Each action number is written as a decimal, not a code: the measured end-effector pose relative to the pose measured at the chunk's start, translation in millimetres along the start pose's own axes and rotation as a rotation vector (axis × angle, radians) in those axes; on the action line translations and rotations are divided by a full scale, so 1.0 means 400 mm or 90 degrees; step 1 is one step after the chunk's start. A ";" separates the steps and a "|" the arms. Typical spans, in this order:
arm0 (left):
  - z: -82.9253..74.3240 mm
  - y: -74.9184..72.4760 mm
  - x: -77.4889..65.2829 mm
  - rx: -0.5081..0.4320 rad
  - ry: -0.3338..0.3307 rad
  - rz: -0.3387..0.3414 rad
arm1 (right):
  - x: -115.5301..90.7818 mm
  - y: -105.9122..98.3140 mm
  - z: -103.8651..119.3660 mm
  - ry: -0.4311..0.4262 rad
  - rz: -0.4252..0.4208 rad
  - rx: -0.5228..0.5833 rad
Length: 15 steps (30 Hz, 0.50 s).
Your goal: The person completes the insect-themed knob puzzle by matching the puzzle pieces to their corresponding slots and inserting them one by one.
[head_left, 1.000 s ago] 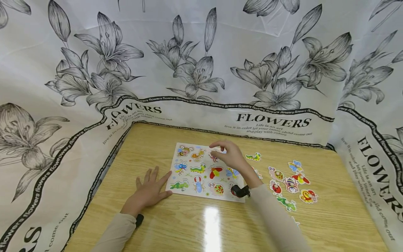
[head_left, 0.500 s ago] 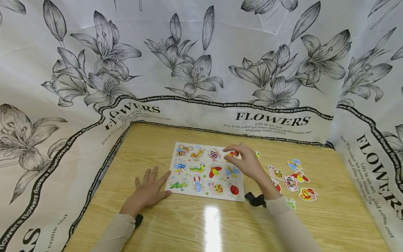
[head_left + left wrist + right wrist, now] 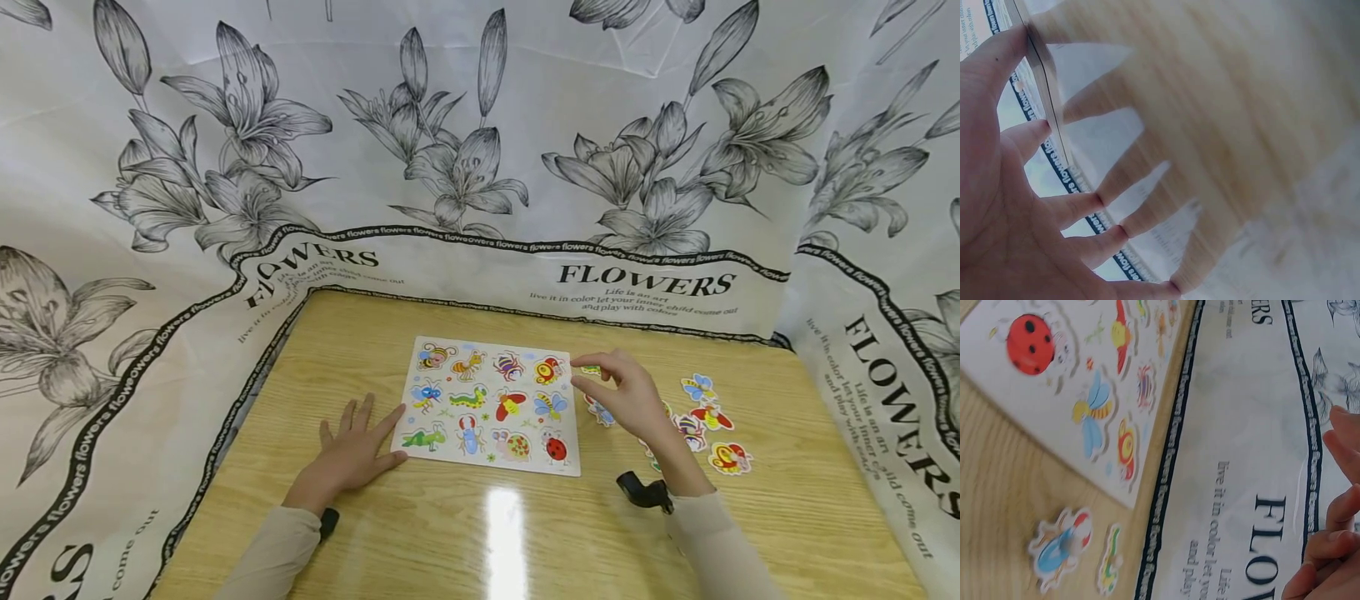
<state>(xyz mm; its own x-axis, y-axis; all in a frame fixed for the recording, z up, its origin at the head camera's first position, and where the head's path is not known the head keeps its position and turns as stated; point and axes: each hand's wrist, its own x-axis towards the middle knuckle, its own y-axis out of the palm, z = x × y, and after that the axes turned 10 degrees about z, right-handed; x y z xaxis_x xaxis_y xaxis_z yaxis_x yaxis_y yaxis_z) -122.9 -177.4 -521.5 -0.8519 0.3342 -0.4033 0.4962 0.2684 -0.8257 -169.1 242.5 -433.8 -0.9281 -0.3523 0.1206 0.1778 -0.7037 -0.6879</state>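
A white puzzle board (image 3: pixel 486 367) printed with colourful insects lies flat on the table. My left hand (image 3: pixel 348 458) rests on the wood with its fingers spread, thumb and index fingertips right at the board's left edge. In the left wrist view the same hand (image 3: pixel 1029 212) shows its palm and spread fingers. My right hand (image 3: pixel 626 396) hovers just beyond the board's right edge, thumb and fingers apart with nothing between them. Under and beside it lie a blue beetle piece (image 3: pixel 1054 553) and a green caterpillar piece (image 3: pixel 1109 569), each with a small knob.
Farther right lie several loose insect pieces, among them a blue-winged bee (image 3: pixel 699 387), a red-winged bug (image 3: pixel 711 416), a purple spider (image 3: pixel 688 435) and a red-and-yellow butterfly (image 3: pixel 729 457). My right forearm partly covers this group. A flower-printed cloth (image 3: pixel 465 275) borders the wooden table (image 3: pixel 420 533).
My right hand has moved right, from over the board's top row to beyond its right edge, uncovering the spider, butterfly and ladybird pictures. My left hand has stayed in place.
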 end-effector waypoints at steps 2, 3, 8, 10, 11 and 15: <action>0.001 0.000 0.000 -0.001 0.001 0.000 | -0.016 -0.012 -0.009 0.000 -0.011 0.004; 0.001 0.001 0.000 -0.001 0.001 0.000 | -0.024 -0.018 -0.011 0.002 -0.017 0.007; 0.007 0.007 0.004 -0.001 -0.004 0.007 | -0.059 -0.047 -0.027 0.012 -0.047 0.008; 0.008 0.008 0.005 -0.003 -0.005 0.009 | -0.072 -0.057 -0.046 0.019 -0.056 0.014; 0.009 0.009 0.005 -0.005 -0.005 0.007 | -0.079 -0.062 -0.058 0.023 -0.058 0.019; 0.009 0.010 0.006 -0.004 -0.005 0.005 | -0.108 -0.080 -0.101 0.035 -0.067 0.050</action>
<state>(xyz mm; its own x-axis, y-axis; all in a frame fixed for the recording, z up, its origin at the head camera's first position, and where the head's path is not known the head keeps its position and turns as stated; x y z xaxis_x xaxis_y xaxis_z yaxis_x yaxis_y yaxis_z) -123.7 -178.7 -527.3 -0.8490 0.3290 -0.4134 0.5042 0.2706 -0.8201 -148.0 305.3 -446.0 -0.9590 -0.2410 0.1490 0.1009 -0.7820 -0.6151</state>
